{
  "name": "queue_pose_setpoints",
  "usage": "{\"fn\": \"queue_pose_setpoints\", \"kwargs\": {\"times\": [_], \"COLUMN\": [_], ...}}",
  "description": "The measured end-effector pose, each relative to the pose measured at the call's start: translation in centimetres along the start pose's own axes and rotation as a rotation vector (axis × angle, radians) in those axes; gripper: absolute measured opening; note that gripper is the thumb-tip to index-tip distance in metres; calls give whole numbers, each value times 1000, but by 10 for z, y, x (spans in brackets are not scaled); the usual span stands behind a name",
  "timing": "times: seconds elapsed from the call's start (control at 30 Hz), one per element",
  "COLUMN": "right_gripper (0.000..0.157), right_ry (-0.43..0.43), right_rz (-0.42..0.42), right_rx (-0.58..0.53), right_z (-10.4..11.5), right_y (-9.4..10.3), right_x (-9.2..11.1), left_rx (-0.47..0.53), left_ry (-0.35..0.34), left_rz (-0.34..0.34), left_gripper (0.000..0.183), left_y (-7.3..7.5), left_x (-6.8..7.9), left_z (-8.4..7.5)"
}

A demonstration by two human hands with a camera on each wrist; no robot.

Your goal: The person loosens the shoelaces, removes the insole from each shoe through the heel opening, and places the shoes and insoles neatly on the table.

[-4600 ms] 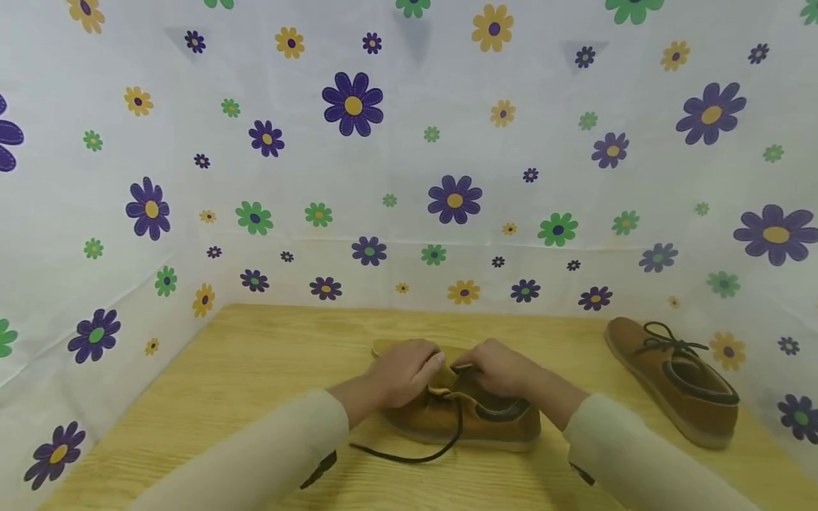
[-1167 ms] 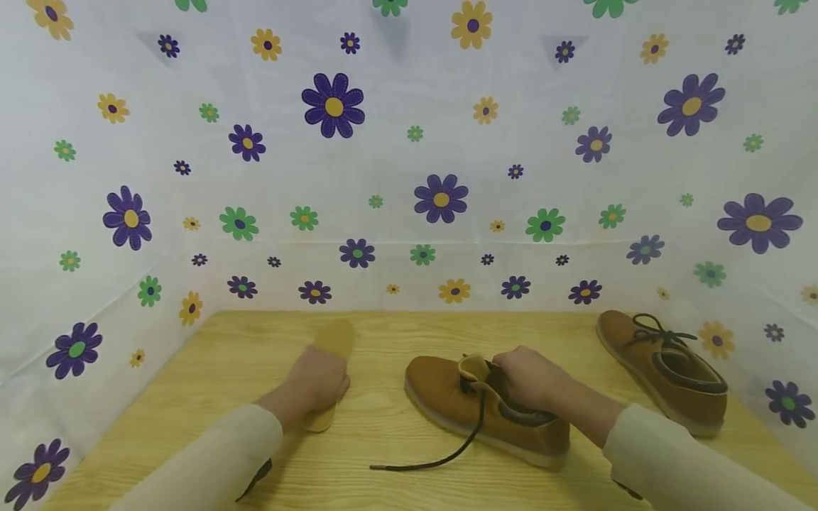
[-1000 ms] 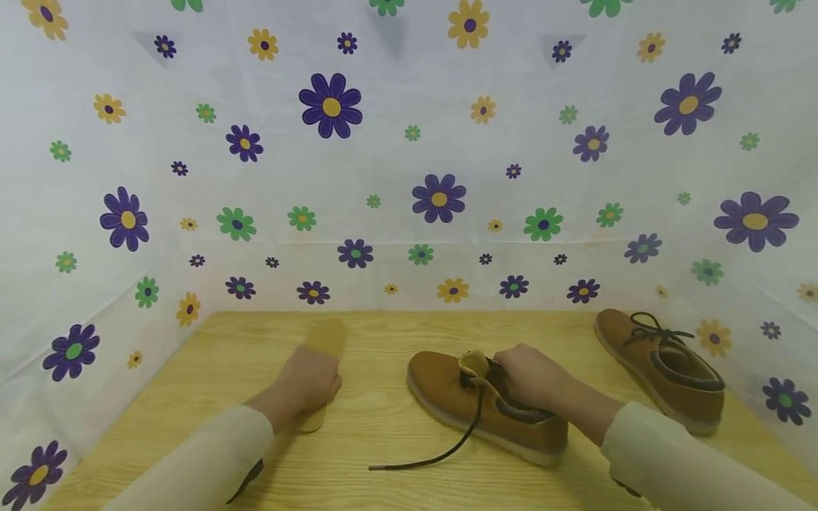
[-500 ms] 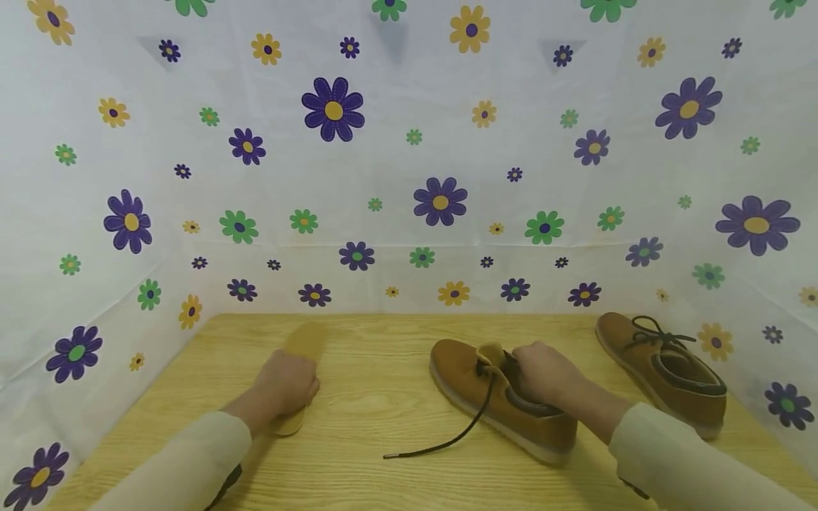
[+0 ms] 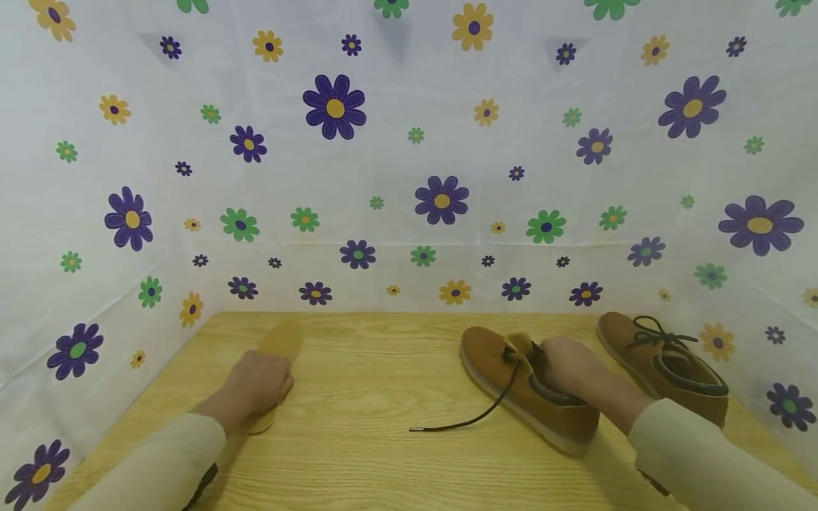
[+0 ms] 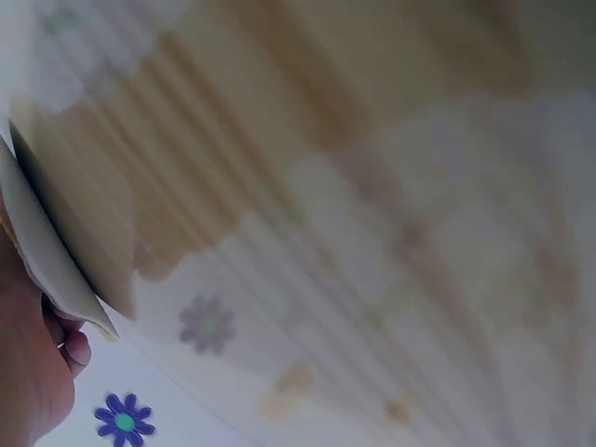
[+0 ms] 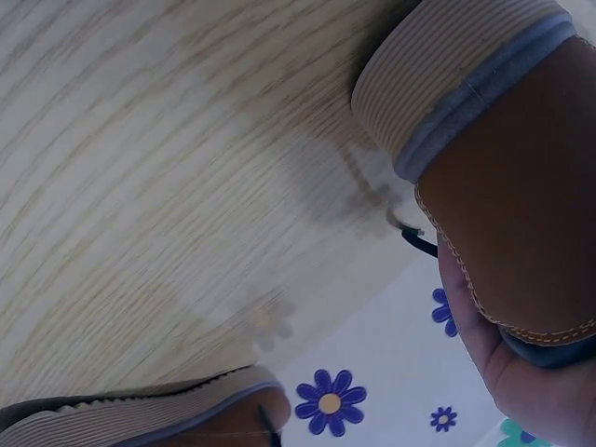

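At the left of the table, my left hand (image 5: 260, 382) grips a flat tan insole (image 5: 283, 339) across its middle; both ends show past the hand. In the left wrist view, the pale edge of the insole (image 6: 47, 247) stands close over the wood. My right hand (image 5: 567, 365) holds a brown shoe (image 5: 491, 348) by the far side of its opening, fingers partly hidden inside. One end of its dark lace (image 5: 498, 397) trails out to the left. In the right wrist view, the ribbed sole (image 7: 456, 84) appears raised off the table.
A second brown shoe (image 5: 645, 355), its lace tied in a bow, stands at the right close beside my right forearm. The wooden table (image 5: 358, 426) lies between the hands. Flower-printed white cloth (image 5: 396, 163) encloses the back and both sides.
Both hands were at the shoe earlier. My left hand has since come away with the insole and moved left. My right hand has carried the shoe right, towards the second shoe.
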State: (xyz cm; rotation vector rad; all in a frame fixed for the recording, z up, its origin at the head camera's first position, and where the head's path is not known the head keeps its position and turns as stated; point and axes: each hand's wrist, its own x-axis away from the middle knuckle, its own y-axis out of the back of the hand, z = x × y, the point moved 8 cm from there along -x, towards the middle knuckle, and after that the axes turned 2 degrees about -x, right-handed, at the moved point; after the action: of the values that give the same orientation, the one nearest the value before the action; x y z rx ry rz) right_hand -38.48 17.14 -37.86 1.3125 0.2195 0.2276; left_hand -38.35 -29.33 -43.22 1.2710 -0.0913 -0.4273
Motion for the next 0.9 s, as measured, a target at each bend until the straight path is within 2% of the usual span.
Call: {"fn": "queue_pose_setpoints", "kwargs": {"times": [0.1, 0.2, 0.33, 0.67, 0.73, 0.9], "right_gripper": [22, 17, 8, 8, 11, 15], "right_ry": [-33, -70, -85, -92, -68, 62], "right_rz": [2, 9, 11, -20, -16, -6], "right_rx": [-10, 0, 16, 69, 106, 287], "right_z": [-12, -24, -38, -72, -75, -73], "right_y": [2, 4, 9, 18, 19, 23], "right_x": [-1, 0, 1, 2, 2, 4], "left_rx": [3, -1, 12, 45, 50, 39], "left_ry": [15, 29, 52, 102, 107, 105], "left_rz": [6, -2, 5, 60, 61, 59], "left_gripper": [25, 24, 21, 17, 18, 19], "left_y": [-1, 0, -2, -12, -11, -8], "left_x": [7, 13, 21, 35, 36, 37], "left_z": [11, 20, 32, 59, 62, 63]}}
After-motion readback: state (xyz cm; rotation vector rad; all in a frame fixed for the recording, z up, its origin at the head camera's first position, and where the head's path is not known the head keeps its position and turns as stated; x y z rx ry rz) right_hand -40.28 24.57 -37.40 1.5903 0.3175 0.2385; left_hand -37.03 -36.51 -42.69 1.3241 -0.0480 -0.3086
